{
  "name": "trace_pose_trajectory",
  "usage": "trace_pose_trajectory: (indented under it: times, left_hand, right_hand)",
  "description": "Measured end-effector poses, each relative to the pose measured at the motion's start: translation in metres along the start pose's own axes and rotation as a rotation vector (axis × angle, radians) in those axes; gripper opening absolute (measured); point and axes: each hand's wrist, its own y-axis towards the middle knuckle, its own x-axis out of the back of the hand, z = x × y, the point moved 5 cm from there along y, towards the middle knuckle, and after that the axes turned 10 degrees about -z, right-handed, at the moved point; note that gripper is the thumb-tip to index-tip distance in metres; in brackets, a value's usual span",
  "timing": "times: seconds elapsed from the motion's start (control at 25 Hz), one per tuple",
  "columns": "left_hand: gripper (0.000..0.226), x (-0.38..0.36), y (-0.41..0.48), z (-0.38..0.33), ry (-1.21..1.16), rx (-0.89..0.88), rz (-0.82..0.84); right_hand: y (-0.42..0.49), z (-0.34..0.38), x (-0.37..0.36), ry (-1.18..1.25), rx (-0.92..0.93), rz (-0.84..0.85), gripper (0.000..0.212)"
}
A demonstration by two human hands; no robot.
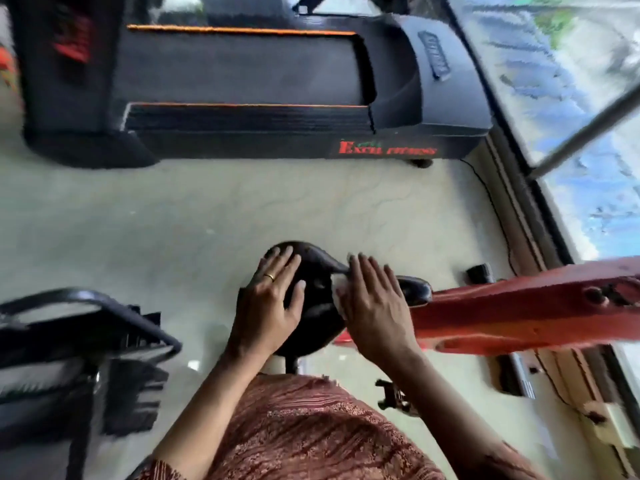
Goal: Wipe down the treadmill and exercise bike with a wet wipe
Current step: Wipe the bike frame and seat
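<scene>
Fingers (367, 271) of the right hand (375, 306) were straight and close together, pressing the wet wipe (338, 292) flat on the saddle (315, 306) of the exercise bike (502, 306). The left hand (273, 299) lay spread on its wide end. Wipe looked thin and limp, so I'd say palm pressure beats pinching. Treadmill (242, 74) sat across the floor.

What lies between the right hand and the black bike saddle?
A white wet wipe, pressed under the right hand onto the saddle; the head view shows it.

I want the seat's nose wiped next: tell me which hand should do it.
Right. The right hand presses the wet wipe on the seat near its nose; the left hand rests bare on its wide end.
</scene>
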Motion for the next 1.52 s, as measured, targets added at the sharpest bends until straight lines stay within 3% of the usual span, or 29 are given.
trace_pose_trajectory:
  times: [0.04,0.12,0.24,0.32,0.44,0.56,0.64,0.72,0.84,0.96,1.12,1.28,1.4,1.52]
  left_hand:
    - [0.047,0.004,-0.015,-0.003,0.015,0.049,-0.033]
    - [0.051,0.013,-0.043,-0.007,0.0,0.169,-0.105]
    - [0.053,0.016,-0.07,-0.012,-0.142,0.358,-0.17]
    - [0.051,0.019,-0.079,-0.012,-0.237,0.459,-0.259]
    - [0.045,0.024,-0.085,-0.01,-0.334,0.618,-0.377]
    - [0.057,0.023,-0.09,-0.006,-0.426,0.75,-0.388]
    - [0.058,0.022,-0.097,-0.004,-0.445,0.794,-0.416]
    - [0.041,0.021,-0.104,-0.006,-0.479,0.871,-0.449]
    - [0.038,0.019,-0.112,-0.009,-0.607,0.97,-0.491]
    - [0.036,0.021,-0.111,-0.006,-0.62,0.999,-0.52]
    - [0.022,0.023,-0.115,-0.004,-0.593,1.007,-0.603]
    - [0.018,0.026,-0.105,-0.006,-0.467,1.037,-0.675]
    - [0.022,0.031,-0.078,-0.009,-0.361,1.009,-0.674]
    - [0.028,0.03,-0.049,-0.016,-0.22,0.858,-0.595]
  right_hand:
    - [0.012,0.007,-0.008,0.014,-0.034,0.04,0.056]
    - [0.022,0.04,-0.018,0.08,0.075,0.037,0.057]
    - [-0.005,0.064,-0.014,0.273,0.5,-0.084,0.049]
    - [-0.029,0.047,-0.004,0.336,0.65,-0.078,0.044]
    - [-0.019,0.022,-0.002,0.293,0.529,-0.128,0.049]
    - [0.01,0.049,-0.015,0.254,0.443,0.0,0.06]
    - [0.003,0.074,-0.018,0.304,0.645,0.077,0.062]
    - [-0.013,0.069,-0.01,0.338,0.864,0.136,0.056]
    - [-0.017,0.038,-0.002,0.375,0.906,0.183,0.056]
    - [0.01,0.052,-0.005,0.406,0.782,0.189,0.059]
    - [0.022,0.104,-0.01,0.388,1.157,0.193,0.057]
    - [0.047,0.115,-0.022,0.167,1.416,0.141,0.042]
    - [0.085,0.121,-0.022,0.002,1.368,0.229,0.043]
    - [0.108,0.109,-0.033,0.025,1.358,0.324,0.045]
